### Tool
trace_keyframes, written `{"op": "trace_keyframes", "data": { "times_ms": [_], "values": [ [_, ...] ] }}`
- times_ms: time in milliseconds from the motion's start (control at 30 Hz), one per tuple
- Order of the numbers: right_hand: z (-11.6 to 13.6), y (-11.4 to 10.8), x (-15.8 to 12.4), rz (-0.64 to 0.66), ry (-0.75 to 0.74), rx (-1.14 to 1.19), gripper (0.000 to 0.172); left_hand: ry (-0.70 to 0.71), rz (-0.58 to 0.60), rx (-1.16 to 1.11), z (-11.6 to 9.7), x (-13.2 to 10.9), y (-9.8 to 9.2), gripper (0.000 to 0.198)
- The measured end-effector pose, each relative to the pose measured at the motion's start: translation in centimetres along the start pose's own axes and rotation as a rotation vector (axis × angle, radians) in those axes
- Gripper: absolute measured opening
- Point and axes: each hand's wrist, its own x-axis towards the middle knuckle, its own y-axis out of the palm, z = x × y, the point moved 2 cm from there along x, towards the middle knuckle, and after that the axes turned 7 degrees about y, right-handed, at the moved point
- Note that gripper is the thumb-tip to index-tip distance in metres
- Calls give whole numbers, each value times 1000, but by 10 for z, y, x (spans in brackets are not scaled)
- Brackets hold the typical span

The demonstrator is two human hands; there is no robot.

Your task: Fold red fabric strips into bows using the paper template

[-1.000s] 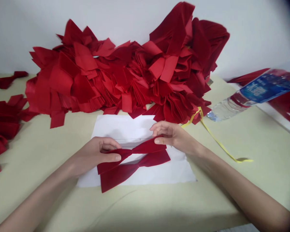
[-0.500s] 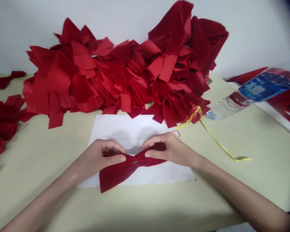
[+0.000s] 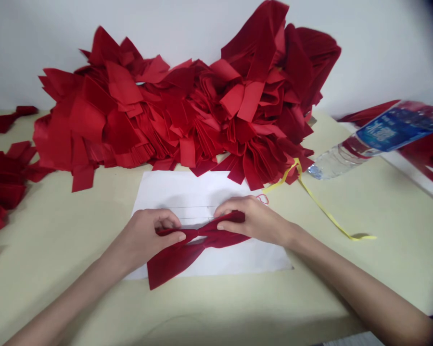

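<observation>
A red velvet bow point(image 3: 198, 245) lies on a white paper sheet point(image 3: 209, 192), pinched into a narrow waist with a gap near its middle. My left hand point(image 3: 149, 235) grips its left side, thumb on top and fingers curled. My right hand point(image 3: 247, 222) holds its right side, with the fingers across the upper edge. Between them, the velvet is gathered into folds. The lower left tail spreads out below my left hand, and part of the right wing shows under my right hand. Ruled pencil lines cross the paper just above the bow.
A large heap of red velvet bows point(image 3: 176, 105) stands against the white wall. A yellow ribbon point(image 3: 321, 206) trails to the right, near a thin red thread loop point(image 3: 262, 198). A lying water bottle point(image 3: 368, 144) sits at upper right. Loose red bows point(image 3: 3, 178) lie at left.
My hands have moved closer together and closed on the bow. The upper velvet layer now lies folded onto the lower one, forming a tighter, gathered waist.
</observation>
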Motion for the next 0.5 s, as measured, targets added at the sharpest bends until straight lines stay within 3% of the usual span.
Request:
{"op": "trace_keyframes", "data": {
  "times_ms": [167, 500],
  "values": [
    [-8, -4, 0, -25, 64, -28, 23, -23, 6, 124, 8, 1, -11, 23],
    [-20, -20, -1, 35, 44, 30, 30, -35, 134, 0, 9, -1, -21, 19]
  ]
}}
